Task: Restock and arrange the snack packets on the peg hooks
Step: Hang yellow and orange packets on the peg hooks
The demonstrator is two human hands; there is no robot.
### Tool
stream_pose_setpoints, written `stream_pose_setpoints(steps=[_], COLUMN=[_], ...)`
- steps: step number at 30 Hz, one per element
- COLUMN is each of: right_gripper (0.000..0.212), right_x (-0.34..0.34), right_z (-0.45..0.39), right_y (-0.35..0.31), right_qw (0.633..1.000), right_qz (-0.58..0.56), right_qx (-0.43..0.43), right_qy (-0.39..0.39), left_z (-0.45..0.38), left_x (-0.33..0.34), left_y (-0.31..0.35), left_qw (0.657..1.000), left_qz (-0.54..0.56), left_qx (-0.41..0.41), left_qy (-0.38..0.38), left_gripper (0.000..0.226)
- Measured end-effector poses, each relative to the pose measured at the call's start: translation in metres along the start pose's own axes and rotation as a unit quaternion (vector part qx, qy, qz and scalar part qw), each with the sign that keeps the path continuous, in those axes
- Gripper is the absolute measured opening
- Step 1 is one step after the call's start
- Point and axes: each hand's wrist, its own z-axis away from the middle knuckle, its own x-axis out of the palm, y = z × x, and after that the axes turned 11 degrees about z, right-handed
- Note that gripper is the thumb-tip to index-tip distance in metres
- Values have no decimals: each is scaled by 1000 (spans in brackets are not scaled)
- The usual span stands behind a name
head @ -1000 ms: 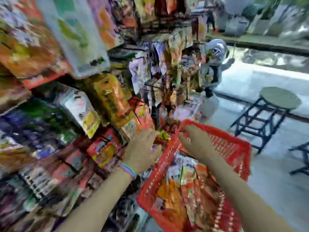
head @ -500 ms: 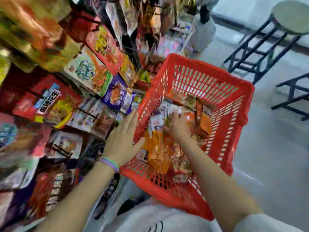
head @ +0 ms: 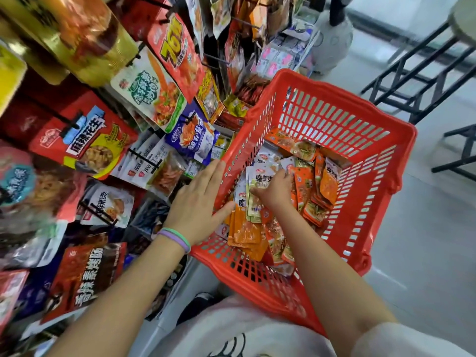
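Here, my left hand [head: 197, 202] lies flat against the outside of the left wall of the red basket [head: 342, 119], fingers straight and together, thumb pointing over the rim toward the inside. It presses the wall and grips nothing. Two bands [head: 176, 238], one green and one purple, sit on that wrist.

My right hand [head: 274, 190] is down inside the basket, fingers curled onto a small stack of white packets [head: 257, 188] near the left wall. The fingertips are hidden under the hand, so the exact pinch cannot be told, but the hand holds the stack's edge.

The remaining snack packets lie loose on the basket floor:
- orange packets [head: 244, 231] below the white stack, toward my body;
- further orange packets [head: 325, 181] standing on edge against the right wall;
- one orange packet [head: 292, 143] lying flat near the far wall.

The basket rests against my body, tilted, its near corner over my white shirt [head: 239, 331].

Left of the basket stands the peg rack, with hooks [head: 144, 157] carrying hung packets. Nearest the basket's left wall is a blue pack [head: 192, 136]; further left hangs a red peanut pack [head: 87, 140]; below it a dark red pack [head: 87, 274].

Right of the basket, well apart, a black stool frame [head: 417, 70] stands on the grey floor.
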Motion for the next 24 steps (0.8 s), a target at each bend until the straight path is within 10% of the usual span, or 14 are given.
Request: stream_pose_setpoints(steps=[20,24], right_gripper=[67,45], right_x=[-42,-29], right_z=[11,24], right_y=[14,14], right_qw=[947,933], right_qz=[-320,-355], right_qx=[-24,-6], right_qy=[26,-63], left_z=[28,38], left_x=[3,4], left_y=[-9,-10], left_qw=[999,998], left_qz=[44,54], left_qx=[-16,-23], left_qy=[6,11], left_gripper=[82,87])
